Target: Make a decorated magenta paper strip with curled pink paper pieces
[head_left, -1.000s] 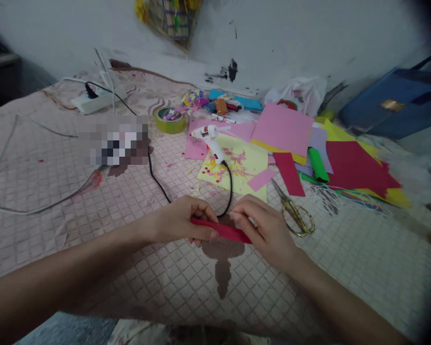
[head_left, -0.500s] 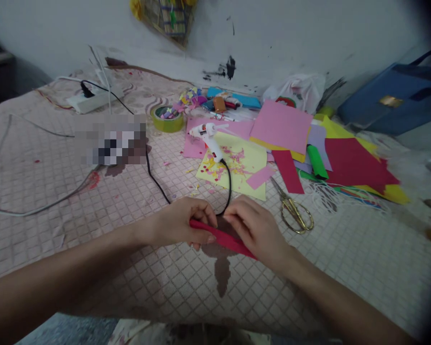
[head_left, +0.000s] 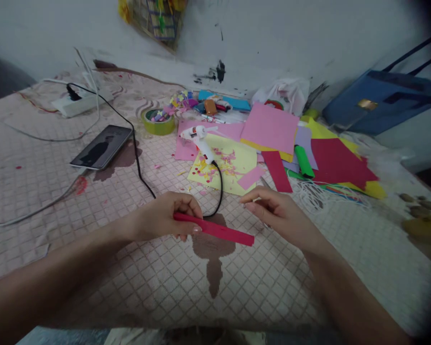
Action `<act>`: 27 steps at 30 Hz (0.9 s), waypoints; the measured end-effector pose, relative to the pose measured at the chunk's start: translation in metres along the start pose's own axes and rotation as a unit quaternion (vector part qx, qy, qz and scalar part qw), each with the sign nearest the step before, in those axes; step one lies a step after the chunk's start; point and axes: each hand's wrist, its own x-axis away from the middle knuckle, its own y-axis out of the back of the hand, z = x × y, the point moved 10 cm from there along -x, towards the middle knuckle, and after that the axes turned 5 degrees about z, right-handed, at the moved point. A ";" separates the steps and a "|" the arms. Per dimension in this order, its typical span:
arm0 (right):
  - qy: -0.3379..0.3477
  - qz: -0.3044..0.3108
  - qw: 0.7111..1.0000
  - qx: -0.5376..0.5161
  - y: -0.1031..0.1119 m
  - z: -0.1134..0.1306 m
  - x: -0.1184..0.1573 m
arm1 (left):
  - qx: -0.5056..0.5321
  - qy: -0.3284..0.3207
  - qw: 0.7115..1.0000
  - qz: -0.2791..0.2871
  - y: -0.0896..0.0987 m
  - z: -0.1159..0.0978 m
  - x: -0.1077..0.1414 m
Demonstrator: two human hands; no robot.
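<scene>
My left hand (head_left: pixel 177 215) pinches one end of a narrow folded red paper strip (head_left: pixel 230 233), thumb on top and fingers curled beneath. The strip's free end points right, above the quilted tablecloth (head_left: pixel 258 287). My right hand (head_left: pixel 276 213) is apart from the strip, up and to the right of it. Its thumb and forefinger tips come together; whether something tiny is between them is unclear. Behind that hand the scissors are mostly hidden. A white glue gun (head_left: pixel 203 143) lies beyond both hands on a pale yellow sheet (head_left: pixel 242 165) strewn with paper scraps.
At left lie a phone (head_left: pixel 102 146) on a cable and a white power strip (head_left: pixel 77 103). Green tape (head_left: pixel 158 125) holds small decorations. Coloured paper (head_left: pixel 269 127), a red strip (head_left: pixel 277 171), a green roll (head_left: pixel 304 162) and white string (head_left: pixel 311 196) spread rightward. A blue bag (head_left: pixel 380 103) stands behind.
My right hand has let go of the red strip and moved away to the right, over the scissors. The strip's right end is now exposed. The view has shifted slightly right.
</scene>
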 end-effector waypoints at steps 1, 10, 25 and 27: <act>0.000 0.026 1.000 0.000 -0.004 0.000 0.000 | -0.006 0.000 1.000 -0.002 0.002 0.000 0.000; -0.003 0.120 0.991 0.051 -0.036 0.002 0.003 | -0.077 -0.017 0.997 -0.014 0.008 -0.010 0.001; 0.033 0.124 0.992 -0.019 -0.055 0.019 0.000 | -0.495 -0.172 0.844 -0.111 -0.029 -0.054 0.017; 0.029 0.119 0.992 -0.027 -0.055 0.019 0.000 | -0.474 -0.160 0.857 -0.119 -0.026 -0.052 0.016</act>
